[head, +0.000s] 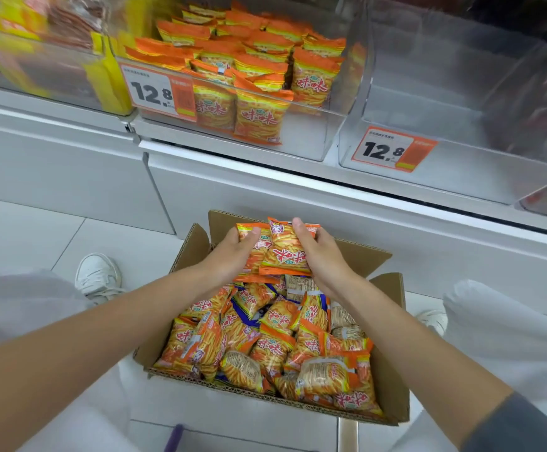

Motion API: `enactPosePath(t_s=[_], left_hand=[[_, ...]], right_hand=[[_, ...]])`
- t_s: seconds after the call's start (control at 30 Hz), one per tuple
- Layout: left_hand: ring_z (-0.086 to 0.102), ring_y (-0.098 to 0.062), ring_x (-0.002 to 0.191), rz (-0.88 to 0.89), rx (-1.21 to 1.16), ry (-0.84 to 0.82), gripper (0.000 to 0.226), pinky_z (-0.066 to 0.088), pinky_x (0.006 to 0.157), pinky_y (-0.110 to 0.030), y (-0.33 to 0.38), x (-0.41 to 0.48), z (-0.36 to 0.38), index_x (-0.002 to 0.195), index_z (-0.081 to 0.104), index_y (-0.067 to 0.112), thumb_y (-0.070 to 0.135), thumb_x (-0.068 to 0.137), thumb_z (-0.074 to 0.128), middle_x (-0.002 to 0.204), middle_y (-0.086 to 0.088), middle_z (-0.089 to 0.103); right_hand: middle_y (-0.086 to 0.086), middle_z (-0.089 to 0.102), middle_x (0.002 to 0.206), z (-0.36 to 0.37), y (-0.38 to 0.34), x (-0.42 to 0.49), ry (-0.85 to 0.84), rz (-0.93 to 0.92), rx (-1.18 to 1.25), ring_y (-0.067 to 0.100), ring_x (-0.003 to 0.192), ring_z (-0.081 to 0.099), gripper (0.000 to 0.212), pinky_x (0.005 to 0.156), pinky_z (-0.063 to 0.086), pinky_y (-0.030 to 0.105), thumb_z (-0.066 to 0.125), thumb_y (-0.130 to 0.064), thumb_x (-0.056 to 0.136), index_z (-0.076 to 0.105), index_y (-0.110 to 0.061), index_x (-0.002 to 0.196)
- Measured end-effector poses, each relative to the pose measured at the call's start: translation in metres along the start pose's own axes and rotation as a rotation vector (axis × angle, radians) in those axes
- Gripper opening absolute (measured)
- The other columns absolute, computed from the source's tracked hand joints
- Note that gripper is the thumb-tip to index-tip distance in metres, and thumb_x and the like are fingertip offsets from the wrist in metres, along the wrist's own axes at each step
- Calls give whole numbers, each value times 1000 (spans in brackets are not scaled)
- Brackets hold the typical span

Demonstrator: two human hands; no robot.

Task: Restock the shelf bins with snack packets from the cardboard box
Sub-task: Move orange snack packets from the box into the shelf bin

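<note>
The shelf bin (311, 138) up top looks only part full, the cardboard box (392, 380) sits open on the floor (21, 230) right below it for short trips, and left hand (229, 256) and right hand (321, 256) squeeze a bunch of snack packets (281, 252) between them over the box's far end.

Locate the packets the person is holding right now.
Head view, centre: the held packets sit gripped between the left hand and right hand, over the far end of the open cardboard box and below the stocked shelf bin.
</note>
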State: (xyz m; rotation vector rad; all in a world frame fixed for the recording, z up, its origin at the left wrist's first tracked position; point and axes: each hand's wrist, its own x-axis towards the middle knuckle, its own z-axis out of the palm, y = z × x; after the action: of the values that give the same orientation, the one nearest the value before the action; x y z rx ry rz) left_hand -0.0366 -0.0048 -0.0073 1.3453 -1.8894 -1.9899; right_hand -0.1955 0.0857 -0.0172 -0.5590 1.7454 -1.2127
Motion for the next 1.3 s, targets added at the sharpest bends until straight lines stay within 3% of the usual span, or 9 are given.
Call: enactPosePath(t_s=[0.27,0.4,0.47,0.53,0.7,0.83,1.1,1.2,1.3], left_hand=[[66,-22,110,-42,-346,-128,74,53,92,-51,14,5,7,134,46,29,69,75,66,123,0,67],[70,-24,100,-73,-412,-50,55,56,87,-51,15,6,10,129,47,19,43,85,70,113,-6,71],[70,-27,98,-57,-481,51,44,56,86,-54,17,8,6,124,46,17,36,90,66,113,-9,70],[69,-26,101,-24,-496,86,46,53,90,-56,21,7,2,125,44,18,37,89,67,116,-8,68],[67,-22,107,63,-343,-53,90,52,94,-52,37,-3,-6,134,42,27,66,60,76,120,0,67],[64,-16,109,133,-71,-130,93,54,95,-42,45,-8,-6,134,39,29,54,55,82,123,4,62],[62,-9,106,320,106,-97,78,54,90,-29,82,-20,-17,136,36,23,20,74,83,119,4,60],[61,-5,104,384,178,-125,75,54,85,-24,116,-23,-26,132,36,27,23,74,83,117,7,59],[62,-2,102,469,213,-125,78,53,78,-18,165,-21,-37,136,37,27,25,73,84,119,11,59]], right_hand=[[10,57,77,-7,-28,-12,-17,-269,-357,19,68,59,52,65,47,34,47,-49,97,55,2,100],[4,70,98,-9,-32,-11,-23,-117,-165,14,92,68,54,84,54,30,32,-58,98,67,-16,105],[5,68,113,-15,-32,-8,-80,-17,44,20,103,67,40,94,53,37,56,-48,91,60,-18,118],[12,66,119,-17,-31,-7,-150,41,134,24,103,69,55,93,54,38,76,-27,76,55,-10,125],[17,65,115,-26,-57,-6,-146,-56,87,26,99,68,52,81,58,36,73,3,79,58,-17,125],[3,70,108,-36,-92,-17,-252,-252,-315,19,87,70,86,74,57,31,74,5,78,36,-34,144],[-13,36,145,-37,-134,-38,-390,-379,-678,6,127,45,72,88,47,11,72,-22,87,36,-29,148],[-11,40,137,-41,-170,-40,-400,-351,-777,8,120,49,90,87,48,14,77,-23,83,22,-33,153],[-5,57,127,-47,-218,-40,-298,-436,-806,9,106,61,76,86,51,22,80,-18,79,41,-25,144]])
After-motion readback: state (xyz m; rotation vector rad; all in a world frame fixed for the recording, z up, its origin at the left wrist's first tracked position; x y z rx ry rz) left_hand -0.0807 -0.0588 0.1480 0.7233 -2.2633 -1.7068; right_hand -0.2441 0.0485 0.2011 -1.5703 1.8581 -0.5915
